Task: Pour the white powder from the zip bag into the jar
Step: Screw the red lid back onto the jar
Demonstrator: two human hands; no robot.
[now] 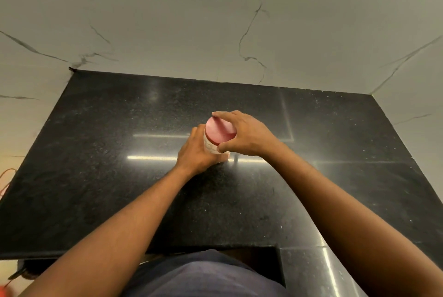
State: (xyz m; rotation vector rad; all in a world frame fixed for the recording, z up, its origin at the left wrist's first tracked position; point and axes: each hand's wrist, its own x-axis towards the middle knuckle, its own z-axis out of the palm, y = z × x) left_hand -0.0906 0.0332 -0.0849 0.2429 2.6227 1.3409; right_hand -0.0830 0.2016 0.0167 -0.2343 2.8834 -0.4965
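Head view: both hands on the jar (212,145) at the table's (107,177) centre.
Left hand (195,151) wraps its body; right hand (244,133) grips the pink lid (220,131) (still on). Bare black surface runs to the edges at 3, 6, 9 and 12 o'clock.
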